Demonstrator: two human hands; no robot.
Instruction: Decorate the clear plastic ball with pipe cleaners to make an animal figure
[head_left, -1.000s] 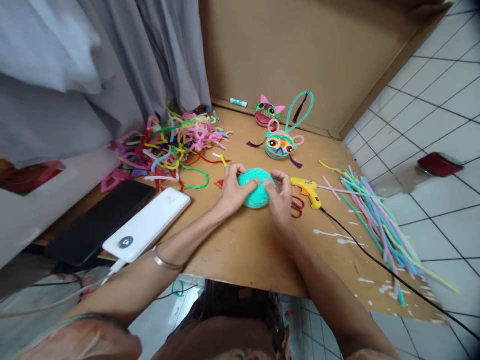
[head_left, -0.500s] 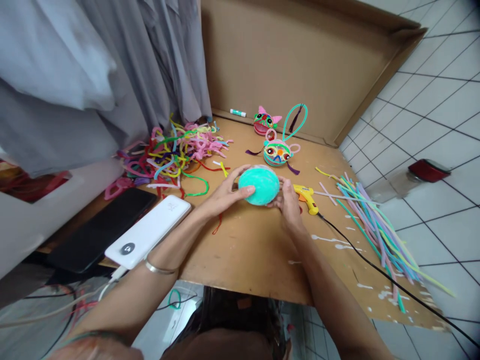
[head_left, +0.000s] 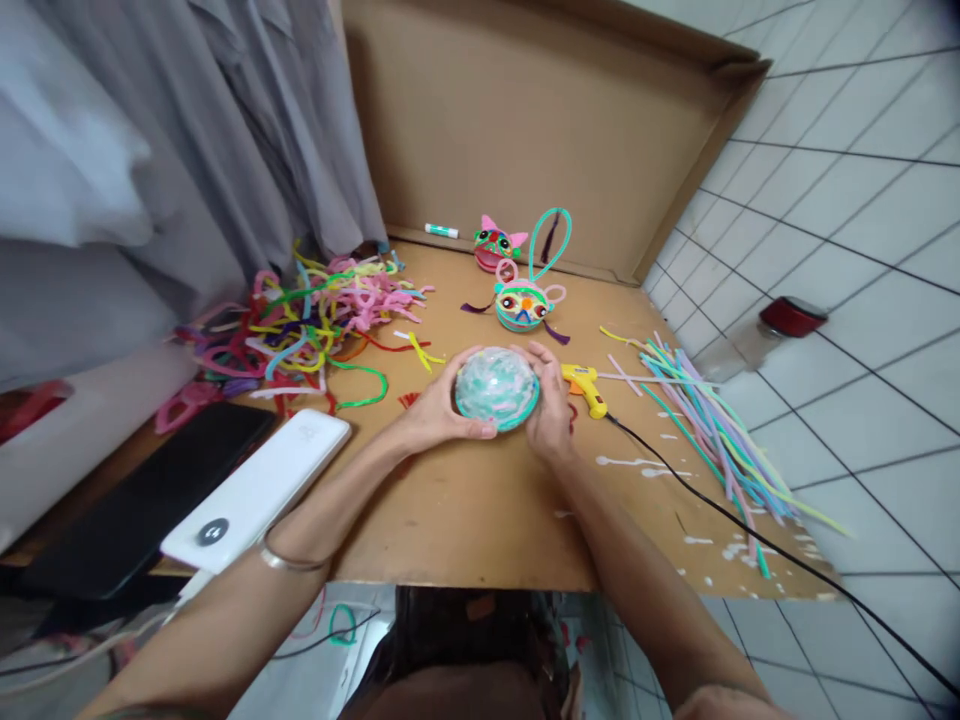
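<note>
Between my two hands is a round, bowl-like half ball (head_left: 496, 388), teal with whitish streaks and a shiny look, its teal rim at the lower right. My left hand (head_left: 442, 408) curves round its left side, thumb at the front. Against its right side my right hand (head_left: 550, 405) is closed, fingers at the back. Just right of that hand lies a yellow glue gun (head_left: 586, 388). Beyond the half ball sits a decorated animal face (head_left: 523, 305) with pink ear loops, a teal loop and purple tassels. A second face (head_left: 495, 245) with pink pointed ears stands behind it.
A tangled heap of pipe cleaners (head_left: 330, 310) is at the left, straight ones (head_left: 712, 430) at the right. A white power bank (head_left: 259, 490) and a black phone-like slab (head_left: 150, 495) lie front left. A black cord (head_left: 697, 490) crosses the right side. A glue stick (head_left: 442, 230) lies at the back.
The half ball has turned in my hands: its smooth teal side faced me before, now its streaked, shiny side does. The whole view has shifted, so the table's things appear further left.
</note>
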